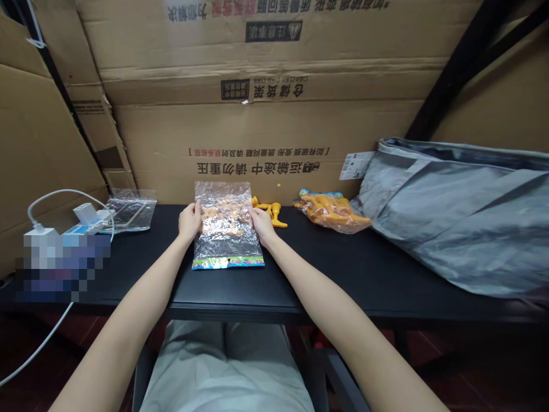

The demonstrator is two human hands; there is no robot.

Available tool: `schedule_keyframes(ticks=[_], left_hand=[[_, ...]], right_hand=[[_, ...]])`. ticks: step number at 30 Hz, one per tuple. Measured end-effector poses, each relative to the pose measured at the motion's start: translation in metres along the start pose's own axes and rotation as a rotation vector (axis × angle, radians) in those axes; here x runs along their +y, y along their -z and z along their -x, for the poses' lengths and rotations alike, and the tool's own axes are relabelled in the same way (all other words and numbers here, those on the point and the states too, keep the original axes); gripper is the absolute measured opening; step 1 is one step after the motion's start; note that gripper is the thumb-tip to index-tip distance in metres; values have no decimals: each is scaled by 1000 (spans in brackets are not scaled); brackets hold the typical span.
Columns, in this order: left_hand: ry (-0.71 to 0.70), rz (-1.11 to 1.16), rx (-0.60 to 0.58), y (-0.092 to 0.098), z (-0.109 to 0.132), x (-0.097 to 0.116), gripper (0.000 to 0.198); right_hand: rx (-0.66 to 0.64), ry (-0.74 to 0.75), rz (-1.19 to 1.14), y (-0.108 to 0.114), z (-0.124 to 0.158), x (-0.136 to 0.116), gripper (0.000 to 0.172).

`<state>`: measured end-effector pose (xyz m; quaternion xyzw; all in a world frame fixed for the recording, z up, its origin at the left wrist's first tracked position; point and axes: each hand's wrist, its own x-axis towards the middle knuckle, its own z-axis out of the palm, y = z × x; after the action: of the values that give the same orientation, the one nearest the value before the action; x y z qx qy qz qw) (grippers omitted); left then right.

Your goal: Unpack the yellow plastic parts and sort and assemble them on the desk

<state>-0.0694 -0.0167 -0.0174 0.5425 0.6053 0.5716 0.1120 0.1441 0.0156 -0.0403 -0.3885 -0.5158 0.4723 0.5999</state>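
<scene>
Between my two hands is a clear plastic bag [227, 243] with a colourful printed strip along its near edge. My left hand [190, 223] pinches the bag's left side, and my right hand [261, 223] pinches its right side. Orange shapes show through the film; I cannot tell whether they are inside the bag or behind it. An orange plastic toy figure [277, 216] lies on the black table just beyond my right hand. Farther right lies a filled clear bag of orange plastic toys [332, 212].
A large grey fabric bag [450, 223] takes up the table's right end. On the left are another clear bag [132, 212], a white charger [42, 243] with a cable, and a blurred patch. A cardboard wall [266, 126] stands behind the black table [334, 269].
</scene>
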Motion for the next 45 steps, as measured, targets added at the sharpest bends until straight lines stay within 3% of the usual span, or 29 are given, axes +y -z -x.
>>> schedule_keyframes(ticks=[2,5,10,12,15,20,26,33,37,45], left_hand=[[-107,-149,36,-1,2,2,26],[-415,-254,-11,-6,13,10,55],[-994,-411,-364,-23,44,30,82],[-1109,-499,-468,-32,54,32,82],[-1168,-617,-502,-41,60,28,62],[-1197,-653,-433,-44,55,18,71],[-1214,-614,-344,-40,45,20,66],[-1074,-684,-269,-28,18,26,60],[-827,-765,-247,0,-8,15,61],[-297,-994,-141,96,-39,-47,61]], right_hand=[[55,51,8,1,-2,-2,47],[179,109,-10,6,-8,-5,37],[383,185,-132,20,-21,-9,34],[413,157,-202,23,-23,-12,34],[435,106,-313,25,-23,-17,31],[393,80,-364,22,-20,-21,31],[360,102,-400,22,-19,-26,31],[138,13,-413,24,-10,-39,40],[129,-41,-418,23,-5,-41,34],[81,-106,-385,20,-2,-35,33]])
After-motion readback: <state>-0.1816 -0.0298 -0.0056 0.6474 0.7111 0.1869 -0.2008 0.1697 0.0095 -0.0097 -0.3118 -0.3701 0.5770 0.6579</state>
